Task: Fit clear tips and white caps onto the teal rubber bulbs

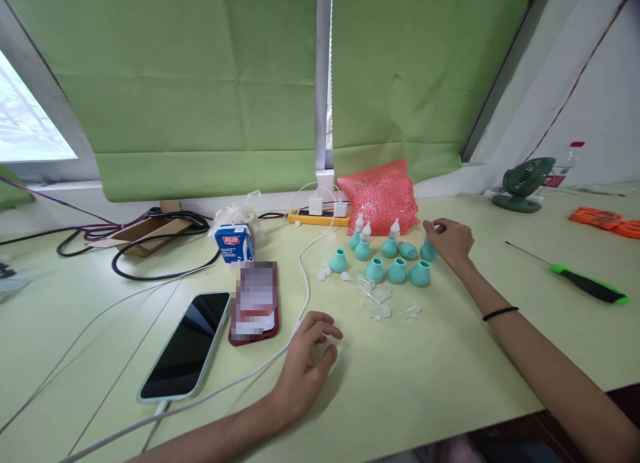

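My right hand (450, 239) is closed in a pinch at the top of a teal rubber squeeze bulb (429, 251), at the right end of the back row. Its fingers mostly hide the clear tip there. Three bulbs nearby, one of them this teal bulb (389, 247), stand upright with clear nozzle tips (395, 228). Another bulb (408, 250) lies on its side. Several open-necked bulbs (397, 271) form the front row. Clear plastic pieces (380, 303) lie loose before them. My left hand (310, 363) rests on the table, fingers loosely bent and apart, holding nothing.
A pink bubble-wrap bag (380, 199) and yellow power strip (305, 217) are behind. To the left are two phones (187, 346), a milk carton (235, 243) and a white cable (306, 276). A screwdriver (590, 283) and fan (525, 183) are right.
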`<state>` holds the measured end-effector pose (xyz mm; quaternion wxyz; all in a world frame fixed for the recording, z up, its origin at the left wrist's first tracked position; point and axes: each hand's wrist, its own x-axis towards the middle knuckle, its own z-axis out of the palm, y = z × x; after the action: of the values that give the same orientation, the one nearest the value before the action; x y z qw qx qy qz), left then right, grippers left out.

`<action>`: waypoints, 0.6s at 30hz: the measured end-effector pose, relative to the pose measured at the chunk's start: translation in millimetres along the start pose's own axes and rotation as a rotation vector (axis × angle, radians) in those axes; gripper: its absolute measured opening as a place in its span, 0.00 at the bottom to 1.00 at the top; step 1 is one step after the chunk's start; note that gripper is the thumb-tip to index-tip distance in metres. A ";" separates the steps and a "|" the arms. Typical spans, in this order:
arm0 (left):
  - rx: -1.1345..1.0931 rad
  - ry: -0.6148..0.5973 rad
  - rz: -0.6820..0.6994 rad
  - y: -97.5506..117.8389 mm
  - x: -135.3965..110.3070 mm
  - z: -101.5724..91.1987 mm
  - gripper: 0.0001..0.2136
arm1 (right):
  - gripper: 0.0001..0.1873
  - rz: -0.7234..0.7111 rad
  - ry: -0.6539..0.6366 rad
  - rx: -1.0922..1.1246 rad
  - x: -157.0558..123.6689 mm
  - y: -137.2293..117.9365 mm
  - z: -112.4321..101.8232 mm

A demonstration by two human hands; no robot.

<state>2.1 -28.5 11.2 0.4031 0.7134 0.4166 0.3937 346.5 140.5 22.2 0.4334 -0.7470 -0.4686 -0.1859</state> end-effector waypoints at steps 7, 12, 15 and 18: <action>-0.001 0.002 -0.007 0.7 -1.1 -0.3 0.10 | 0.16 0.054 0.022 -0.017 1.7 3.0 4.2; 0.000 -0.012 -0.015 -0.2 -1.7 -0.1 0.11 | 0.22 0.003 -0.030 0.009 0.3 0.3 2.8; 0.001 -0.013 -0.017 -0.6 -1.5 -0.5 0.11 | 0.23 -0.050 -0.035 0.009 -2.3 -6.2 -0.9; 0.003 -0.013 -0.017 -0.8 -1.4 -1.0 0.11 | 0.17 -0.114 -0.157 -0.077 -5.7 -13.9 -3.7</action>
<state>0.6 -29.2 10.5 0.4082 0.7129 0.4206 0.3850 332.2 137.0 27.0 0.3552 -0.7475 -0.5353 -0.1690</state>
